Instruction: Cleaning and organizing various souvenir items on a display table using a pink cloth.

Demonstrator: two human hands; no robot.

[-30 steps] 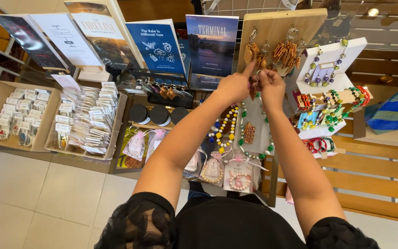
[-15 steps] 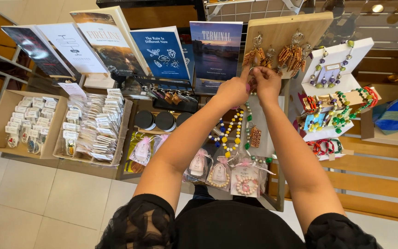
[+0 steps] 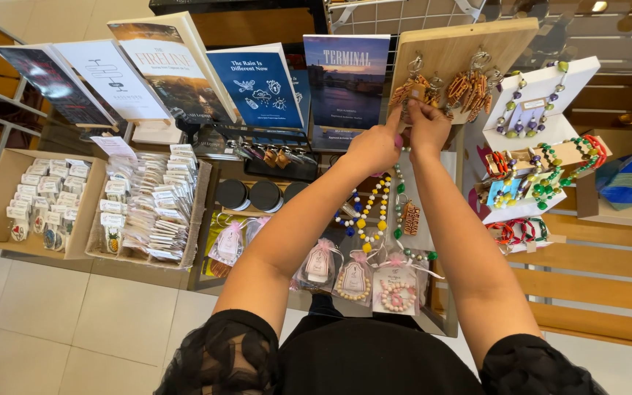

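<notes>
light: bright, even, soft daylight | shadows: faint, under the table (image 3: 448,322) | glare: sheen on glossy book covers (image 3: 345,80) | focus: sharp centre | distortion: wide-angle bending at edges | blur: slight on hands

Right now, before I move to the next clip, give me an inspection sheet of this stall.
Surface: display table, crowded.
Job's things: orange beaded earrings hanging on wooden board.
Clutter: upright books, cardboard boxes of carded items, black jars, bagged trinkets, bead necklaces, bracelets.
Hands: left hand and right hand both raised at the earrings.
Cables: nothing seen.
Surroundings: tiled floor, wooden bench.
</notes>
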